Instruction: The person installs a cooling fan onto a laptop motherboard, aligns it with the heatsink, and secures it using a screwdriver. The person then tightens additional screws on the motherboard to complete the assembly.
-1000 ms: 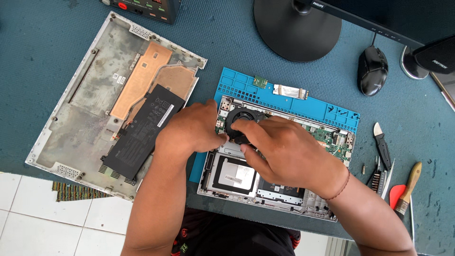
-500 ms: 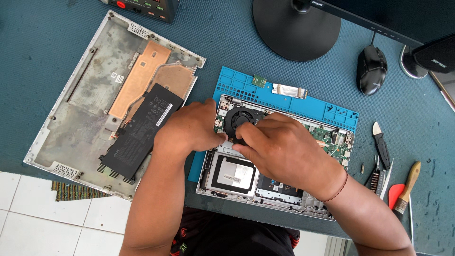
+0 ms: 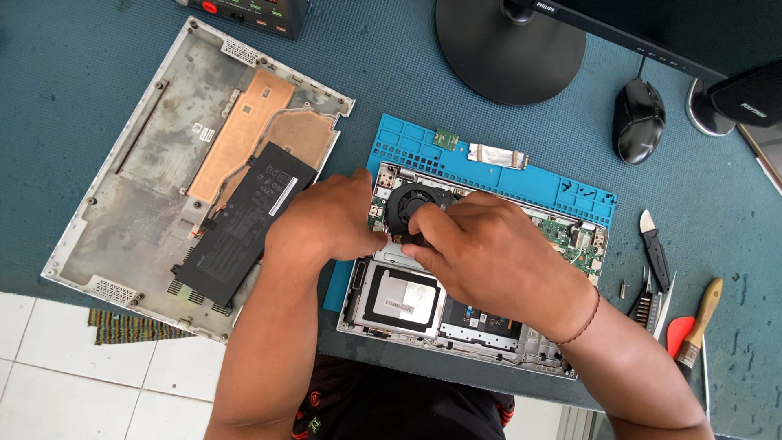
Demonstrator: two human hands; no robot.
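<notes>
While pinching the round black fan at its near rim, right hand covers its lower right; left hand presses just left, fingertips closed on fan's edge, inside open laptop chassis.

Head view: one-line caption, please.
Both hands, left hand and right hand, grip a black cooling fan inside an opened laptop.

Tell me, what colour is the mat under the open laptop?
Bright blue: the repair mat shows best in the head view.
</notes>
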